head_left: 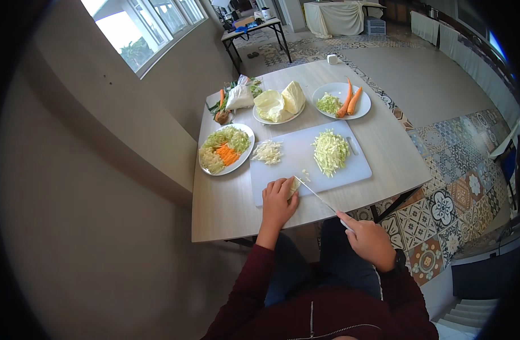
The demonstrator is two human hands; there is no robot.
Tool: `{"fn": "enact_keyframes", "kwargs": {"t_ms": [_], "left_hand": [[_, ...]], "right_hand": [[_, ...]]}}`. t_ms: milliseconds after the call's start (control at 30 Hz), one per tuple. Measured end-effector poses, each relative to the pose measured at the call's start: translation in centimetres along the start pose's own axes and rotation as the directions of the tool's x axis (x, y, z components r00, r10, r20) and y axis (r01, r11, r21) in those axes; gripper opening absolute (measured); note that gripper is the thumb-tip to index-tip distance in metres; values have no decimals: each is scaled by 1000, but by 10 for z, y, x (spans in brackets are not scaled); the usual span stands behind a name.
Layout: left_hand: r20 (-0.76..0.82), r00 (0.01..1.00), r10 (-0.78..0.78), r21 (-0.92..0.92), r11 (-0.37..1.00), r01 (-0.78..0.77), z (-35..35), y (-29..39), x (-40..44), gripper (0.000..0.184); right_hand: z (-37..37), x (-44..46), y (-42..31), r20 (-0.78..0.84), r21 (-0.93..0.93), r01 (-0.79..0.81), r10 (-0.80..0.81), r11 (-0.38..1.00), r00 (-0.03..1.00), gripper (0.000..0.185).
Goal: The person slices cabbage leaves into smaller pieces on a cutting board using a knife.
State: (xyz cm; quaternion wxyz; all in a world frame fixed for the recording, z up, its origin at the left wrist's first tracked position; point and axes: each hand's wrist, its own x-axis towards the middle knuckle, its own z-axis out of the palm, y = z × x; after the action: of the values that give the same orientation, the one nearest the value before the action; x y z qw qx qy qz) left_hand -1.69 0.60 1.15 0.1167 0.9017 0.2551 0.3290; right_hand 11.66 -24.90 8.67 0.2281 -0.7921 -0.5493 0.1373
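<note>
My left hand is closed over a pale piece of cabbage at the near edge of the white cutting board, its fingers covering part of it. In my right hand is the handle of a knife, whose blade slants up and left to the cabbage piece. A few small cut bits lie just beyond the blade tip. Farther up the board are a large heap of shredded green cabbage at the right and a smaller whitish heap of shreds at the left.
Left of the board stands a plate of shredded vegetables with orange carrot. Behind are a plate with cabbage chunks, a plate with two carrots, and a white bag among vegetables. A wall borders the table's left.
</note>
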Motion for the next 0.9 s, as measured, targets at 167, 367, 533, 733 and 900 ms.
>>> {"fn": "enact_keyframes", "kwargs": {"t_ms": [167,367,533,733,900], "left_hand": [[-19,1000,1,-28,1000,-2,2,-2,-1,41],[-25,1000,9,-65,998,-11,2,-3,1,38],[-12,1000,13,-38,999,-14,0,0,1,39],[7,1000,6,-32,999,-6,-1,0,1,41],[11,1000,-2,-26,1000,2,0,0,0,43]], "right_hand": [[6,7,3,-107,11,-22,23,1000,994,54],[7,7,9,-144,7,-13,14,1000,989,54],[10,5,11,-157,9,-6,8,1000,987,54],[9,4,5,-158,105,-2,19,994,987,53],[12,4,2,-147,144,11,10,990,989,53]]}}
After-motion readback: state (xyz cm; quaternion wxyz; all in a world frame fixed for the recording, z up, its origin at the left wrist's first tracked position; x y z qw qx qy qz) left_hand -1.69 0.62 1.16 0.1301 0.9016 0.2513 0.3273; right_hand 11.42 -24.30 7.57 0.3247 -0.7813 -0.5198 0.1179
